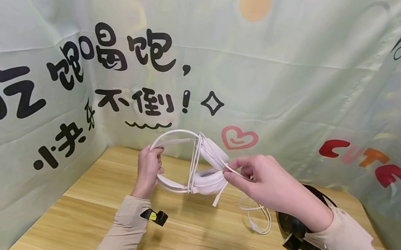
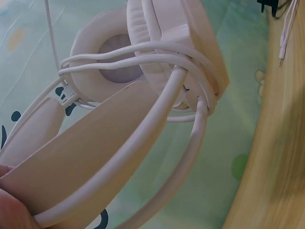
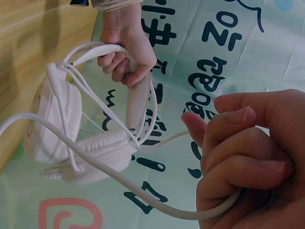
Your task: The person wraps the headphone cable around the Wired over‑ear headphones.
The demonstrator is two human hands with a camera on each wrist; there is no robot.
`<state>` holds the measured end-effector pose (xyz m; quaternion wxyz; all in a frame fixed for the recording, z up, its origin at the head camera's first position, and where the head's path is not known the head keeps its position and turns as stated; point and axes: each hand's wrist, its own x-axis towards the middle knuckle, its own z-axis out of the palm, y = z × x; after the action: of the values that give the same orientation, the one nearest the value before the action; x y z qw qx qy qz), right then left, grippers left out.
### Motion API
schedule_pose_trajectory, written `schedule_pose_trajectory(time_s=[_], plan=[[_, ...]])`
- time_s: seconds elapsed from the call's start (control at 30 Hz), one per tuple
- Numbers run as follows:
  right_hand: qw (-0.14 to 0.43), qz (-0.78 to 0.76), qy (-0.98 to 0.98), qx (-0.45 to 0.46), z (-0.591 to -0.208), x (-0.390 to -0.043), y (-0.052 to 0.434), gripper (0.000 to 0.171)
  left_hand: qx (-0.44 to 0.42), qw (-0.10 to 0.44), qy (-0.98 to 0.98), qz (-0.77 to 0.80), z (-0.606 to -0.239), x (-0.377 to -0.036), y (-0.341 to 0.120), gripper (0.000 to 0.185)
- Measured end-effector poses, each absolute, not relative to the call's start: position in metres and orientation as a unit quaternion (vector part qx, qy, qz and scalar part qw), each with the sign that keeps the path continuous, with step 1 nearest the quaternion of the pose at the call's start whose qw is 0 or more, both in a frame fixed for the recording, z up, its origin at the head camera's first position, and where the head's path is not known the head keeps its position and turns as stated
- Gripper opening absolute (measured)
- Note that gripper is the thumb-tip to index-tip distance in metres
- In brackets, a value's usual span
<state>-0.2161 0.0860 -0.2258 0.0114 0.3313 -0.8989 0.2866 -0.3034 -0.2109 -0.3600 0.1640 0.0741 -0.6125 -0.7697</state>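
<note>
the left hand has its fingers curled tight round the band of a white plastic over-ear headset with padded cups, holding it up above the pale wooden counter. the headset's thin white cable is looped round the cups and runs across to the right hand, whose grip is closed on it. the rest of the cable trails down in a loop onto the counter.
</note>
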Motion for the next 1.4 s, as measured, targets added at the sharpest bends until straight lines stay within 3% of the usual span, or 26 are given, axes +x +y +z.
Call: schedule_pose_trajectory(time_s=[0.17,0.63,0.9,1.4], plan=[[-0.002,0.295,-0.896,0.333,-0.231,-0.216,0.086,0.014,0.07,0.171,-0.6,-0.778,-0.36,-0.305,-0.209,0.014],[-0.011,0.32,-0.877,0.358,-0.248,-0.213,0.085,0.028,0.056,0.17,-0.561,-0.808,-0.363,-0.307,-0.206,0.01],[-0.001,0.325,-0.87,0.372,-0.258,-0.209,0.081,0.021,0.056,0.176,-0.551,-0.813,-0.362,-0.305,-0.204,0.008],[-0.037,0.374,-0.852,0.364,-0.279,-0.203,0.074,0.021,0.052,0.183,-0.532,-0.825,-0.36,-0.304,-0.204,0.009]])
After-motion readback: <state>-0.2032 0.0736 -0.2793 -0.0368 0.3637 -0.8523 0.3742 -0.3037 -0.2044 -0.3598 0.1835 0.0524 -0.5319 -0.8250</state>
